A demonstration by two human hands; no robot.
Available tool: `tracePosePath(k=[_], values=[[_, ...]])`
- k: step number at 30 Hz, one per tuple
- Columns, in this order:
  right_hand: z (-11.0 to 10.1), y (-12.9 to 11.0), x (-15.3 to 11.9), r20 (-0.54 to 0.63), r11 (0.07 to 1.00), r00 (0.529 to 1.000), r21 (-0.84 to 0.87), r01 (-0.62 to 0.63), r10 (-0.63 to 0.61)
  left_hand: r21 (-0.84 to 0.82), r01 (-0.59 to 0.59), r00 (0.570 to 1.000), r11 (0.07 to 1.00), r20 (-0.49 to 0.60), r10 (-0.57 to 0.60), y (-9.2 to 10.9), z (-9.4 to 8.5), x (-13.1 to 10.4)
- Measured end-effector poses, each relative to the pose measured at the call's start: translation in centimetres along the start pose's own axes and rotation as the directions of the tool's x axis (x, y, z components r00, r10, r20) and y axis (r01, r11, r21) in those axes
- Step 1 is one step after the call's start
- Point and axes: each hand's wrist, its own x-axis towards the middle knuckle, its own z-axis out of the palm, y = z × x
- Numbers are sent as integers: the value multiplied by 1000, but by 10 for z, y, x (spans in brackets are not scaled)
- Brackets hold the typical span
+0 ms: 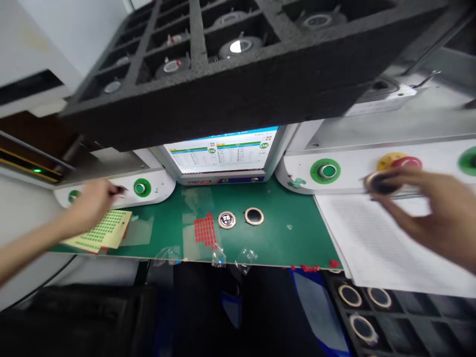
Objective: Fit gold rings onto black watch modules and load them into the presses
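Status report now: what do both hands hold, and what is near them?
Right hand holds round disc over paper sheet. Left hand pinches small dark piece above sticker sheet. Nothing blocks.

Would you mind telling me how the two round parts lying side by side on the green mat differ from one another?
The left round part shows a dark face with pale markings, while the right round part shows a plain, glossy dark centre. The left one lies nearer the sheet of red stickers; the right one lies further from it. Both are about the same size, have a copper-coloured rim and lie flat on the green mat.
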Motion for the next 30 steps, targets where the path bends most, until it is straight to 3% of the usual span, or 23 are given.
tracePosePath(k=[3, 5, 7, 11, 18, 20, 26, 30], values=[[21, -18, -43, 90, 984, 988, 136, 116, -129, -40, -235, 953, 971, 188, 238, 18, 50, -52], [30, -19, -59, 109, 978, 985, 177, 111, -132, -80, -328, 910, 941, 240, 337, 27, 78, -75], [32, -16, -67, 117, 972, 981, 192, 132, -156, -104, -372, 888, 922, 250, 386, 34, 93, -86], [35, -30, -61, 124, 970, 974, 175, 166, -189, -113, -418, 875, 902, 216, 433, 49, 96, -85], [83, -128, -28, 267, 946, 924, 246, 211, -275, -167, -515, 795, 841, 275, 541, 132, 123, -84], [92, -147, -24, 298, 955, 919, 226, 195, -258, -165, -513, 786, 842, 304, 538, 148, 128, -83], [96, -161, -23, 325, 978, 926, 139, 155, -193, -139, -506, 769, 852, 374, 518, 155, 125, -77], [97, -164, -25, 295, 970, 925, 120, 213, -239, -123, -543, 741, 830, 395, 543, 165, 123, -81]])
